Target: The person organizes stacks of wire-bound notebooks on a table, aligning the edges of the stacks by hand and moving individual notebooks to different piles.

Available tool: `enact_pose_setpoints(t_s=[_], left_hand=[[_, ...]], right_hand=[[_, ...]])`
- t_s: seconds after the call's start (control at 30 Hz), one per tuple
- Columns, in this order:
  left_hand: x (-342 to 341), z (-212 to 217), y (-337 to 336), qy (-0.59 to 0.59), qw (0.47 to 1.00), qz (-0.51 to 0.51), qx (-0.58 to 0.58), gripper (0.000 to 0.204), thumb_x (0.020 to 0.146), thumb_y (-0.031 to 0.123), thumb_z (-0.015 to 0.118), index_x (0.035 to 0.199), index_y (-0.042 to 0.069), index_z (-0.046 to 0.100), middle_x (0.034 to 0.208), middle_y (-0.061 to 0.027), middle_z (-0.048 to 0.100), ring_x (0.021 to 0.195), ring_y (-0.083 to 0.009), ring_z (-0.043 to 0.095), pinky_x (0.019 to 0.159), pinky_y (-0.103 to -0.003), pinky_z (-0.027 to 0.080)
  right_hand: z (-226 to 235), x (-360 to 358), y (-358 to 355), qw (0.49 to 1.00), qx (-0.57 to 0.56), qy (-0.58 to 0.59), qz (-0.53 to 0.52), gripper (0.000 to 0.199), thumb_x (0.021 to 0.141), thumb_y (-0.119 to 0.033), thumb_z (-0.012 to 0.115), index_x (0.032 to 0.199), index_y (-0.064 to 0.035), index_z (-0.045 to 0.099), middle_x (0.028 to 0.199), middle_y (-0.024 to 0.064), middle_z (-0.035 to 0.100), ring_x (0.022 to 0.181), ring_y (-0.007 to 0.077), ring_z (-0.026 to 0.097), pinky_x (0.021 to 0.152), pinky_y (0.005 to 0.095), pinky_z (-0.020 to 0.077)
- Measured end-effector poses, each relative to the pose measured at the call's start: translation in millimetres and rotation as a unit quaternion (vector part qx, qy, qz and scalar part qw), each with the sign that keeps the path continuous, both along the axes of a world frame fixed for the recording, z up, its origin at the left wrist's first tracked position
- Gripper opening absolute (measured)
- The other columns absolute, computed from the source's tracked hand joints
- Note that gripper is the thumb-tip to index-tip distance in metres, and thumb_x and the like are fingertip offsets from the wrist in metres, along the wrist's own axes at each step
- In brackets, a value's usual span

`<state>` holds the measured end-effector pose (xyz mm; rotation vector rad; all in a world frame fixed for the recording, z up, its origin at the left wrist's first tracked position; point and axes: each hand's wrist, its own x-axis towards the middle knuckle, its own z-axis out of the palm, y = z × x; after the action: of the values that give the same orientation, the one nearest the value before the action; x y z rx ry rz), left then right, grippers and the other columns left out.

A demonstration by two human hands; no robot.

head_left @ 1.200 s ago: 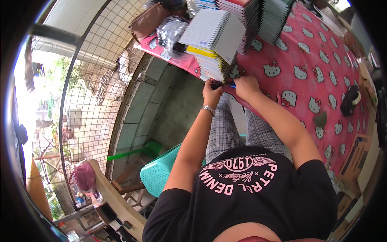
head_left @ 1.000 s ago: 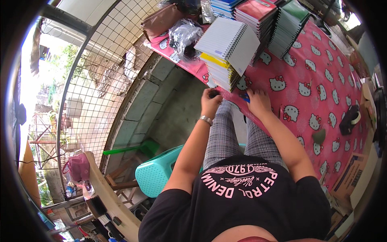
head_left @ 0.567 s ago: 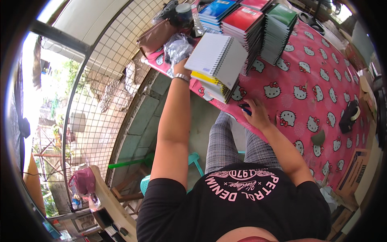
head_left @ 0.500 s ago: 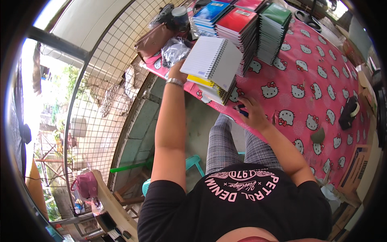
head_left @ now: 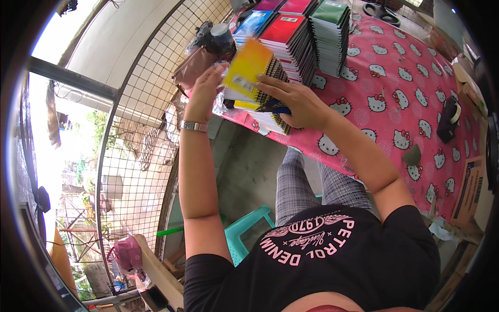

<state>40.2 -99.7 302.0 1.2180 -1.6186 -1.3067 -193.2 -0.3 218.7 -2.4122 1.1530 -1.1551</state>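
Here the left hand [head_left: 204, 93] clasps the outer edge of a yellow spiral notebook [head_left: 248, 67], fingers curled round its rim, while the right hand [head_left: 293, 101] presses on its lower end with a dark blue pen [head_left: 273, 108] pinched under the fingers. The notebook is lifted and tilted, its long axis running from 7 to 1 o'clock, spiral side toward the right hand — both hands touch it. Below it lies a short notebook pile [head_left: 270, 122] on the pink patterned tablecloth [head_left: 395, 104]; taller notebook stacks [head_left: 306, 36] stand at 1 o'clock
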Motion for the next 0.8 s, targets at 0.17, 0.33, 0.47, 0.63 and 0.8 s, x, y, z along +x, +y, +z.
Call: enact_pose_setpoints(t_s=[0.17,0.33,0.47,0.63,0.8], left_hand=[[-36.1,16.3,-7.0,-0.092,0.967,-0.122,-0.202,0.051,0.094,0.045,0.060,0.128,0.006,0.058,0.133,-0.0097,0.055,0.122,-0.0226,0.048,0.103,-0.039,0.038],[-68.3,-11.5,-1.1,-0.314,0.889,-0.180,-0.281,0.065,0.081,0.042,0.073,0.133,0.010,0.051,0.137,-0.0188,0.045,0.133,-0.0349,0.038,0.108,-0.043,0.034],[-59.3,-25.5,-10.8,-0.253,0.912,-0.201,-0.252,0.055,0.083,0.030,0.072,0.129,0.009,0.051,0.135,-0.0152,0.047,0.133,-0.0327,0.039,0.109,-0.042,0.034],[-64.9,-24.5,-12.2,-0.221,0.924,-0.217,-0.223,0.049,0.085,0.025,0.068,0.129,0.010,0.051,0.135,-0.0124,0.048,0.132,-0.0318,0.040,0.109,-0.041,0.034],[-62.6,-21.2,-6.8,-0.270,0.899,-0.206,-0.276,0.049,0.088,0.016,0.069,0.132,0.010,0.048,0.137,-0.0126,0.047,0.130,-0.0263,0.042,0.107,-0.036,0.035]], right_hand=[[-2.9,-9.9,6.7,0.993,-0.079,-0.070,-0.059,0.070,0.069,-0.012,0.069,0.135,-0.0124,0.046,0.136,0.0115,0.047,0.114,0.0332,0.054,0.093,0.0443,0.0464],[-40.8,-1.7,20.2,0.985,-0.032,-0.123,-0.117,0.051,0.077,-0.022,0.072,0.121,-0.0088,0.051,0.116,0.0123,0.051,0.111,0.0328,0.051,0.093,0.0446,0.0398],[-36.4,11.8,20.3,0.987,-0.024,-0.106,-0.118,0.048,0.079,-0.027,0.073,0.118,-0.0083,0.052,0.115,0.0123,0.051,0.112,0.0315,0.049,0.092,0.0445,0.0358],[-35.8,11.3,15.6,0.987,-0.018,-0.125,-0.097,0.042,0.082,-0.029,0.073,0.114,-0.0074,0.055,0.110,0.0114,0.053,0.105,0.0271,0.053,0.089,0.0429,0.0379],[-25.8,2.4,14.6,0.793,0.481,-0.354,0.123,0.032,0.089,-0.028,0.068,0.107,-0.0029,0.060,0.085,0.0068,0.062,0.084,0.0173,0.063,0.073,0.0347,0.0471]])
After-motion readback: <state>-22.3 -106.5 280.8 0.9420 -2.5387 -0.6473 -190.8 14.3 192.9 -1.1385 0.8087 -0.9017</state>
